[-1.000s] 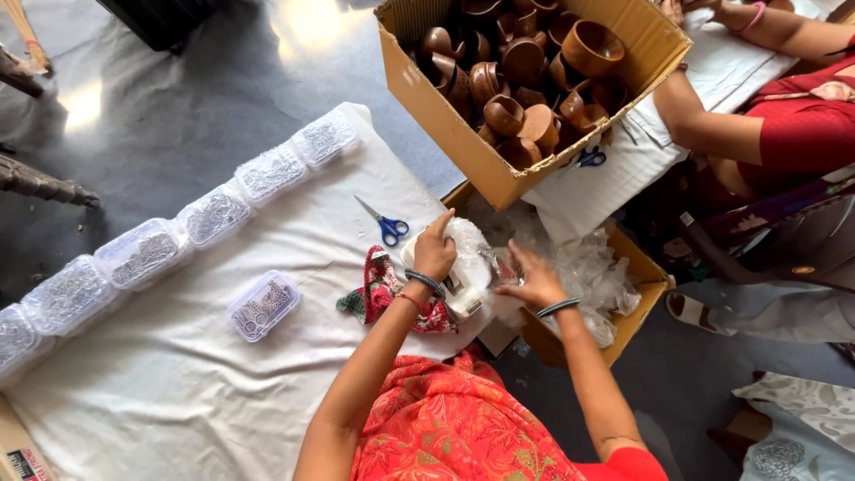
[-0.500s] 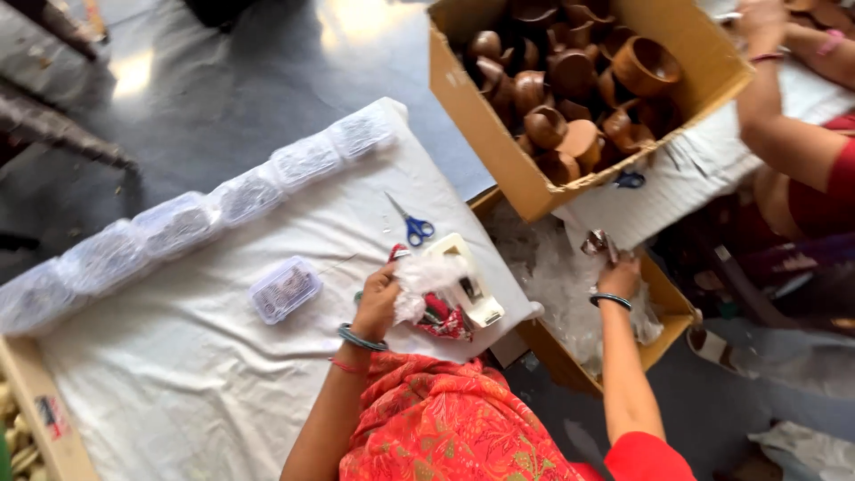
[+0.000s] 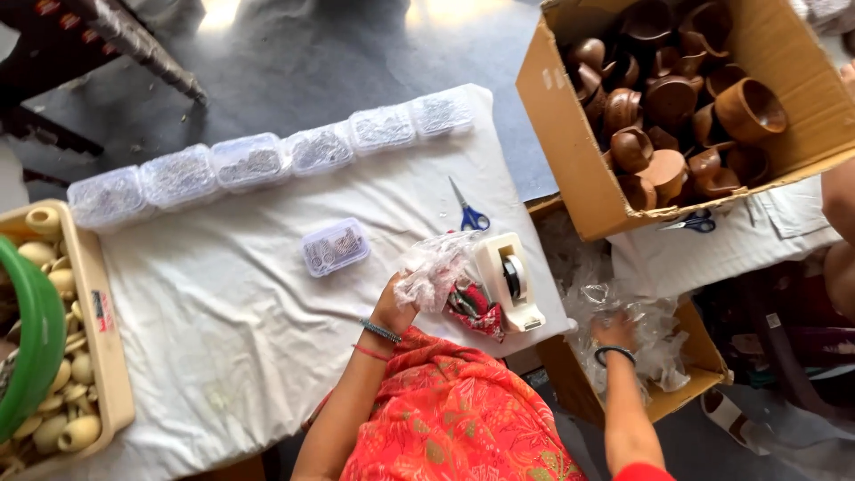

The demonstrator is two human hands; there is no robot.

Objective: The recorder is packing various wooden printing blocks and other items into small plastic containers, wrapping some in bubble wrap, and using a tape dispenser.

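Left hand (image 3: 394, 307) over white-clothed counter (image 3: 223, 312), fingers closed on crumpled clear plastic bag (image 3: 434, 267), lifted just beside white tape dispenser (image 3: 509, 281). Red patterned item (image 3: 476, 307) lies under bag, against dispenser. Right hand (image 3: 614, 331) down in open cardboard box (image 3: 686, 392) beside counter, among clear plastic bags (image 3: 655, 334); fingers buried in plastic, cannot tell whether closed. Blue-handled scissors (image 3: 469, 214) just beyond dispenser. Small clear lidded box (image 3: 335, 247) near left hand.

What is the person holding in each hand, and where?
The left hand grips a clear plastic bag at its bottom edge. The right hand reaches into the bags in a box; its grip is unclear.
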